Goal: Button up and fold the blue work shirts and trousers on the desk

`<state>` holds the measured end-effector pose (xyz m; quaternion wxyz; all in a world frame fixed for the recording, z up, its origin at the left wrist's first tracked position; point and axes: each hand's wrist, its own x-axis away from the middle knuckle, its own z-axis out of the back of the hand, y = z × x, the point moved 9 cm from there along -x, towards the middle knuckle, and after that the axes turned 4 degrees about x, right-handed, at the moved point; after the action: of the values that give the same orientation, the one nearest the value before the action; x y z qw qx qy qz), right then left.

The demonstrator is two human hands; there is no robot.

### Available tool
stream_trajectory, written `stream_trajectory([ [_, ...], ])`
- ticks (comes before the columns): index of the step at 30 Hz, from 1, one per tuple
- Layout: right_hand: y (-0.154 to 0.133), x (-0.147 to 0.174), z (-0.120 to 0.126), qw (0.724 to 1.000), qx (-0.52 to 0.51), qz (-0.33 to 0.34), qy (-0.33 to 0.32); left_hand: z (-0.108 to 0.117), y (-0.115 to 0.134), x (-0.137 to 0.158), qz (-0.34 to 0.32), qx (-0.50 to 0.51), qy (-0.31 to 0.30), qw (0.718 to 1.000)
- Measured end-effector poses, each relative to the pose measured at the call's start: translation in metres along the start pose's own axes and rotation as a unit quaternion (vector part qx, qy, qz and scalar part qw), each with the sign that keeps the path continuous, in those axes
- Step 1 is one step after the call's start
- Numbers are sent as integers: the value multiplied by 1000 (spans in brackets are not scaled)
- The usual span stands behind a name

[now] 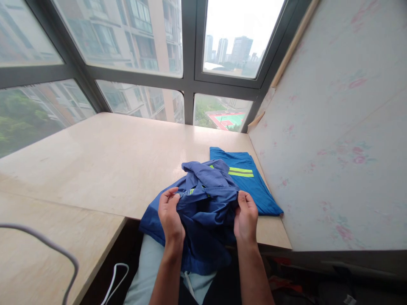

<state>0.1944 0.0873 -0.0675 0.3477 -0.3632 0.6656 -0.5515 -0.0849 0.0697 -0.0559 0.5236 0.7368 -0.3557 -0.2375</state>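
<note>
A dark blue work garment (206,212) with yellow-green reflective strips lies bunched over the sill's front edge and hangs down over my lap; its exact kind is hard to make out. My left hand (170,212) pinches its edge on the left. On the right, the thumb and fingers of my right hand (246,212) grip the same edge, so the fabric stretches between both hands. Just behind and to the right, a brighter blue folded garment (241,159) with a yellow-green and grey stripe rests flat, partly covered by the dark blue one.
The pale sill (95,156) runs back to grey-framed windows (189,51). A flower-patterned wall (333,127) closes off the right side. At lower left, a grey cable (47,243) arches over the counter (38,245), and a white cable (112,279) hangs beside its edge.
</note>
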Motion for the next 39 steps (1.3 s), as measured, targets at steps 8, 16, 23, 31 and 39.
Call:
stream_trajectory([
  [8,-12,7,-11,992,-115,-39,-29,-34,4,16,-10,-317,-278,907],
  [16,-56,29,-32,980,-124,38,-150,-48,-3,30,-125,-380,-231,887],
  [23,-65,40,-41,951,-190,38,-239,-54,-11,27,-138,-316,-157,925],
  [31,-40,20,-26,972,-166,-22,-165,-38,12,1,-196,-218,-63,954],
  [39,-10,-3,13,997,72,-2,5,-56,37,18,-221,-237,-151,934],
])
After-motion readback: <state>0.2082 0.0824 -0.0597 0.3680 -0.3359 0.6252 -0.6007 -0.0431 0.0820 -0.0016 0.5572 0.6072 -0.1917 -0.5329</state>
